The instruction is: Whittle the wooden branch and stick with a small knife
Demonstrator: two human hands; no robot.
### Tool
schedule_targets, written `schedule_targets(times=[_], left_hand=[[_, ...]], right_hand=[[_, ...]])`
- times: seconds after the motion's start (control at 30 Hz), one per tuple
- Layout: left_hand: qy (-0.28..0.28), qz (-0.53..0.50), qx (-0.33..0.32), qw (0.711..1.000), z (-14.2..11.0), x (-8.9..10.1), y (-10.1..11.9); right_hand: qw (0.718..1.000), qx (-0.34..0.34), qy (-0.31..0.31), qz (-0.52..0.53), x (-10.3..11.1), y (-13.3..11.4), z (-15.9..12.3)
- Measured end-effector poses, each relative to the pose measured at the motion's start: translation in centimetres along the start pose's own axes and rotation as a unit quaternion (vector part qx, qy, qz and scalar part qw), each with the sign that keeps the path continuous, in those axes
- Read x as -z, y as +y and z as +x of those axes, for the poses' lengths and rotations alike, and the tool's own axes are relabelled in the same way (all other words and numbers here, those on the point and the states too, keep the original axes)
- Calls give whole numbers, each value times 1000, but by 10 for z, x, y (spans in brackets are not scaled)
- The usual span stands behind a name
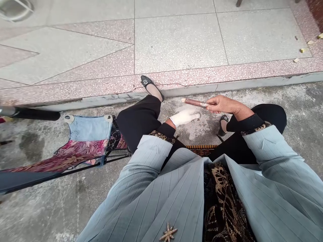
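My right hand [222, 105] grips a short reddish-brown stick [193, 102] near its right end. The stick lies nearly level and points left. Its left tip is pale, and a whitish, shiny-looking section shows beside my fingers; its exact kind is unclear. Just below and left of the stick, my left hand [185, 117] wears a white knitted glove. Its visible fingers reach to the right, loosely extended, and nothing shows in them. The two hands are apart, both between my knees above the concrete ground [202, 132].
A folding chair [87, 126] with blue and red patterned fabric stands at left. Near it, a dark rod [37, 112] juts in. Ahead runs a raised tiled step [181, 43], with pale scraps [305, 50] at right. A woven seat edge [202, 149] shows under me.
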State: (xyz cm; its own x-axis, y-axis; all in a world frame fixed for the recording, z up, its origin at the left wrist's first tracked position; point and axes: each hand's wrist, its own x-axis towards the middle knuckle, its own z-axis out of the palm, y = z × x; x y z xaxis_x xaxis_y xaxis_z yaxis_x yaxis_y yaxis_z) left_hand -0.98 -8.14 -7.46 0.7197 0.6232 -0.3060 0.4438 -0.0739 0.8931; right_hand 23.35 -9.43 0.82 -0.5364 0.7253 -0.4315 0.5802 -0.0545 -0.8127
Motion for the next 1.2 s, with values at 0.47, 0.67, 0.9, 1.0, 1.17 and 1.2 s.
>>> schedule_targets(times=[0.47, 0.67, 0.9, 1.0, 1.17, 1.2], left_hand=[[-63, 218, -72, 971, -3, -11, -7], [-58, 72, -97, 991, 1, 3, -12], [-38, -61, -67, 995, 17, -11, -27], [-64, -16, -46, 997, 19, -15, -21], [-85, 125, -43, 988, 12, -11, -7], [-91, 144, -51, 984, 11, -11, -7]], right_hand=[[916, -158, -182, -323, -31, 9, 28], [960, -34, -250, -125, -16, -2, 7], [990, -11, 56, 127, -7, 1, 0], [983, -73, 144, 87, -10, 6, 12], [953, -164, 143, -210, -12, 15, 31], [939, -172, 126, -268, -14, 17, 34]])
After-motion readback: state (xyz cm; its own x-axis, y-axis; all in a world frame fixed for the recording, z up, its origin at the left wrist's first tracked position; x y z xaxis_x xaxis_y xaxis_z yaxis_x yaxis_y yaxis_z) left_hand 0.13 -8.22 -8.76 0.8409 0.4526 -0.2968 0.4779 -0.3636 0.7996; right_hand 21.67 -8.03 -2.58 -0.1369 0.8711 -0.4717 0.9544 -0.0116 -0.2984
